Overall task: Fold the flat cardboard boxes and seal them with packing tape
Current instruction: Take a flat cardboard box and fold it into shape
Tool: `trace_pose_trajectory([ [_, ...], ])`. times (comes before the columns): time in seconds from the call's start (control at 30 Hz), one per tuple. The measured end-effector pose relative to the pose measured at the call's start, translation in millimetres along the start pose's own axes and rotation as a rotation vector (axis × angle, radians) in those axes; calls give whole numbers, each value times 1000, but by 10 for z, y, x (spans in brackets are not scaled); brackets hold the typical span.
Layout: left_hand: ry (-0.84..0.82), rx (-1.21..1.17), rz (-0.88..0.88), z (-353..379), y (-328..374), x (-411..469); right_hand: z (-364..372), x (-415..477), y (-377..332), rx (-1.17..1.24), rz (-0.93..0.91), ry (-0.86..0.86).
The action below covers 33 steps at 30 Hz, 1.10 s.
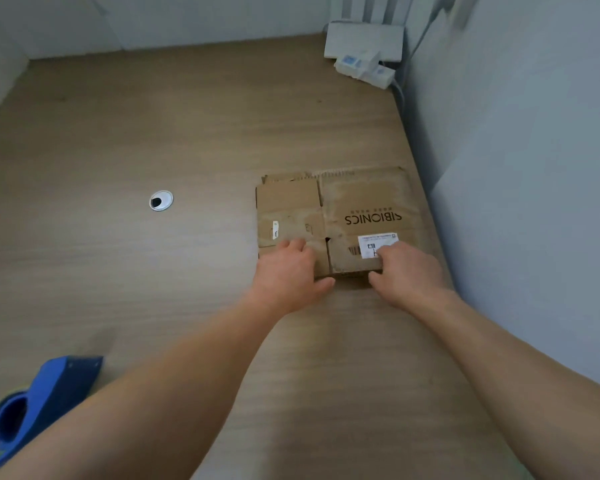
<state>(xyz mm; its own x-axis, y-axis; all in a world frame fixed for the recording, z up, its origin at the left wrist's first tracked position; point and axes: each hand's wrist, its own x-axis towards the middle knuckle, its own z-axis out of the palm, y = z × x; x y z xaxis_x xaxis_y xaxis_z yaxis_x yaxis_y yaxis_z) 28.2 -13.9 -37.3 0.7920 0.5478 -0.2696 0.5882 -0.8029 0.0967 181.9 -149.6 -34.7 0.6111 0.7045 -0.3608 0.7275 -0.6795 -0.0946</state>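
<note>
A flattened brown cardboard box (336,209) with upside-down black lettering and a white label lies on the wooden table, near the right wall. More flat cardboard seems to lie stacked under it. My left hand (288,271) grips the near edge of the cardboard at its left part, fingers on top and thumb at the edge. My right hand (406,271) grips the near edge at the right, fingers over the white label, thumb below the edge. A blue tape dispenser (39,400) lies at the table's near left corner, away from both hands.
The wooden table (153,271) has a round silver cable grommet (161,200) left of the cardboard. A white device and a white power strip (364,69) with cables sit at the far right corner. White walls close in the table on the right and back.
</note>
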Motion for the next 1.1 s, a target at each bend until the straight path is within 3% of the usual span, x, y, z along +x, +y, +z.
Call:
trace_pose_trajectory([
  [0.2, -60, 11, -6, 153, -29, 164, 61, 193, 203, -5, 47, -21],
  [0.4, -139, -161, -150, 333, -121, 181, 167, 267, 264, 63, 174, -107],
  [0.77, -28, -105, -104, 282, -245, -120, 181, -114, 95, 106, 161, 121],
  [1.1, 116, -119, -63, -95, -595, -939, 56, -927, -282, 191, 151, 313],
])
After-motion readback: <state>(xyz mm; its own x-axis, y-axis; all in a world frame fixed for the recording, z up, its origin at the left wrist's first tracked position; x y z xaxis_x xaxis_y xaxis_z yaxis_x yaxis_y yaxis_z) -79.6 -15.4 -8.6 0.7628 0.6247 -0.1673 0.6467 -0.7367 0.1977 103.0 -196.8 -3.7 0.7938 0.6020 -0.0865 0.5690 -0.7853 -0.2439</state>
